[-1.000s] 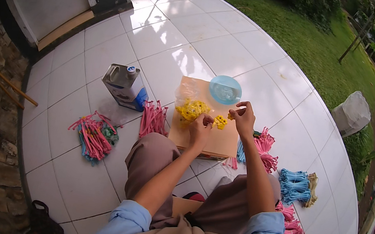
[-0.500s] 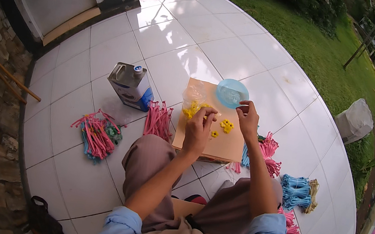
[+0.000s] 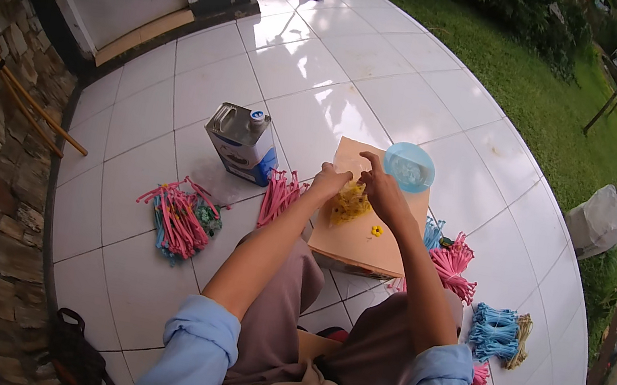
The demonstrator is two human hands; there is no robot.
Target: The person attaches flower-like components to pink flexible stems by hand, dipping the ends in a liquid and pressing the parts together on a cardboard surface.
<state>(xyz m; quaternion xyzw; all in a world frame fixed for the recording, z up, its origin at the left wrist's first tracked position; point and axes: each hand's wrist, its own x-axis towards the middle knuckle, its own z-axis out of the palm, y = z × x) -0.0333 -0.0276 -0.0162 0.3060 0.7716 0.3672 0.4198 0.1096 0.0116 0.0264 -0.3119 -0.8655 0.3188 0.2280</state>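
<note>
Grips of left hand [image 3: 333, 180] and right hand [image 3: 380, 191] have drawn close at the yellow-flower bag [image 3: 350, 208] near left edge of cardboard [image 3: 390, 253], pinching or not I cannot tell, leaving one loose flower [image 3: 376, 231].

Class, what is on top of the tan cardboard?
A blue bowl, one loose yellow flower and a clear bag of yellow pieces. Left hand and right hand partly cover the bag; what's underneath is hidden.

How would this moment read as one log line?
left hand: at clear bag; right hand: at clear bag; bag contents: yellow flowers; loose yellow flower: on cardboard; blue bowl: cardboard's far right corner
</note>
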